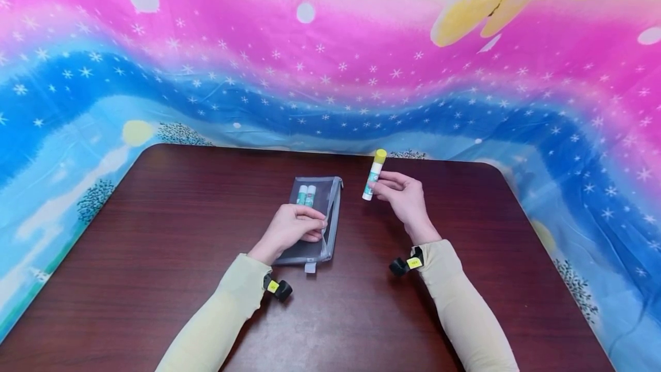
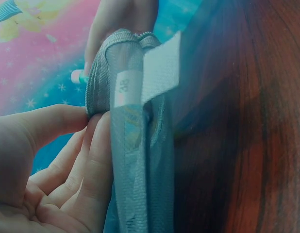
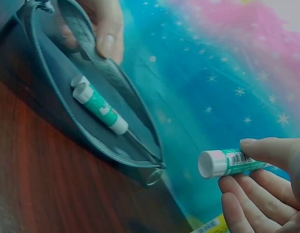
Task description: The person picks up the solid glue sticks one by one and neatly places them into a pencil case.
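A grey see-through mesh zip pouch (image 1: 316, 250) lies on the table, its zipped side toward the right. My left hand (image 1: 291, 225) pinches one edge of its mouth between thumb and fingers and lifts it. In the right wrist view the zip is undone and the mouth gapes. White-and-green glue sticks (image 3: 102, 110) lie together inside, two of them showing through the mesh in the head view. My right hand (image 1: 405, 197) holds another glue stick (image 1: 374, 177), yellow cap up, between thumb and fingers, to the right of the pouch and apart from it.
The dark red-brown wooden table (image 1: 181, 211) has a rounded far edge. Behind it hangs a colourful printed cloth (image 1: 310, 85) with snowflakes. A white fabric tag (image 1: 310, 267) sticks out from the pouch's near end. A metal zip-pull ring (image 3: 154, 176) hangs at its far corner.
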{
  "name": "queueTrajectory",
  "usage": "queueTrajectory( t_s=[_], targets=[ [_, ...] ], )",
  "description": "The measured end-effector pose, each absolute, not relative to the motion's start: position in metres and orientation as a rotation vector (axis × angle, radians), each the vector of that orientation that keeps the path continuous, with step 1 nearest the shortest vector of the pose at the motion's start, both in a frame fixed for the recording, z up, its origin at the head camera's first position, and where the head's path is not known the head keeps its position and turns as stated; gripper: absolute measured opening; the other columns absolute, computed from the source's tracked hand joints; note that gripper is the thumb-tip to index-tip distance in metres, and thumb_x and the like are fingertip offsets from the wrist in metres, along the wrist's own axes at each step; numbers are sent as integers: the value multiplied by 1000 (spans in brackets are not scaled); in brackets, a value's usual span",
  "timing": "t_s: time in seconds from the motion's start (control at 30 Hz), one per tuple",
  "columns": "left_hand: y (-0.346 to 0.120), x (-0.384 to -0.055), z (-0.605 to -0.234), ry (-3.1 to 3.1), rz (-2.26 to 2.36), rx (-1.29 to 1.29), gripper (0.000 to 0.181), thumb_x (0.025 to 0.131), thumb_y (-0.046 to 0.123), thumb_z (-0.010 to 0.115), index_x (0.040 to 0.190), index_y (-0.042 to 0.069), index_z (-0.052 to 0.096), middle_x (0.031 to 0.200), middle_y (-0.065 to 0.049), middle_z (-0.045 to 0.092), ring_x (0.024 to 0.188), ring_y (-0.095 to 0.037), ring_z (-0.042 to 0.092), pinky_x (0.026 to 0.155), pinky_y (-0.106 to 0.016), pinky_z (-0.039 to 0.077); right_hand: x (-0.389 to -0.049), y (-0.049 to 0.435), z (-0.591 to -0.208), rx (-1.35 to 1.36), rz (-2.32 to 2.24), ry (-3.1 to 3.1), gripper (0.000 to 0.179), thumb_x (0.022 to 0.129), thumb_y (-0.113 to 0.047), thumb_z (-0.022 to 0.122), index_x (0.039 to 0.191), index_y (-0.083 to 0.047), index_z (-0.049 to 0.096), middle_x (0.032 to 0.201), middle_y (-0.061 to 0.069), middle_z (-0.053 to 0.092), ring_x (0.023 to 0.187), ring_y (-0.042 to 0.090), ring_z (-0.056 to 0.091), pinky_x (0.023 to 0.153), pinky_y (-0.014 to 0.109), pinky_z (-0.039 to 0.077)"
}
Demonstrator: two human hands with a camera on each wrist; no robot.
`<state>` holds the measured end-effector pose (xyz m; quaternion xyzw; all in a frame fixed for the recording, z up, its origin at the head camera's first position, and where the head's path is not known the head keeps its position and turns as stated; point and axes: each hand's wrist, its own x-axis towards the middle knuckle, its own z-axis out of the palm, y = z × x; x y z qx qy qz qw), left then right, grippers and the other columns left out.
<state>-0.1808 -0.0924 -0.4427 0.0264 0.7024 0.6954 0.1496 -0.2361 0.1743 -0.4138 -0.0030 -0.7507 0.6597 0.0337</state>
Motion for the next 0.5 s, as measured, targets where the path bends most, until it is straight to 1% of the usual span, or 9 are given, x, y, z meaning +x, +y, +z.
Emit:
queueTrajectory(
  t_s=[0.03,0.13,0.3,0.5],
  targets=[
    [-92,-181,-442,2017,2000,76,26,87,5,80,109,-9,73,94,-20,75,70,-21,72,72,-39,63,-236,173,-415,-8,2039,-2316,43,87,-13,84,124,2,69,105,16,75,82,16,73,84,39,61],
    [-92,-181,-442,2014,2003,75,26,87,5,80,108,-9,73,93,-20,75,69,-21,72,71,-39,63,-236,169,-419,-8,2066,-2336,43,87,-13,83,125,3,69,106,17,74,83,15,73,84,38,61],
    [-93,-180,-442,2016,2000,70,25,87,5,80,107,-8,74,93,-19,75,69,-21,72,71,-39,63,-235,162,-425,-12,2069,-2408,43,88,-15,82,126,1,69,109,17,74,85,18,73,84,37,61],
    [-92,-180,-441,2014,1999,72,27,87,5,80,109,-9,73,95,-22,74,69,-20,72,73,-40,63,-236,154,-432,-24,2099,-2446,44,87,-16,83,126,0,69,108,16,74,87,21,74,82,36,61]
  ],
)
